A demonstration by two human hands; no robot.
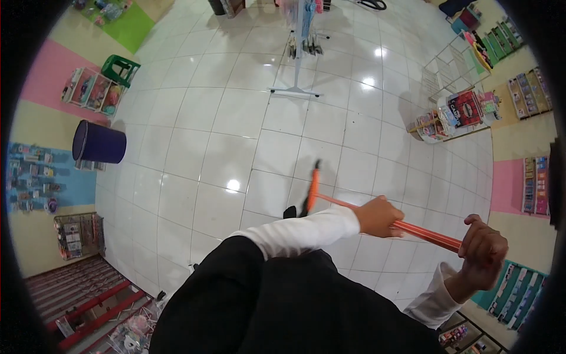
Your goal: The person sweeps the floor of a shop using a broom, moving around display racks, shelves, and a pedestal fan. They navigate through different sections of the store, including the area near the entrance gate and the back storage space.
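Orange striped-pole floor tool (430, 235): L hand (380, 216) fingers wrapped mid-pole, R hand (483, 252) curled rnd upper end, 4 o'clock; orange-black bar head (312, 192) shd sit flat on glossy white tiles (227, 127).

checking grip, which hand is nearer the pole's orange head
Left. The left hand grips the pole partway along, nearer the orange head; the right hand is at the pole's opposite end.

No text reads clearly; the red-and-black package (464, 110) at right bears pale lettering too blurred to make out.
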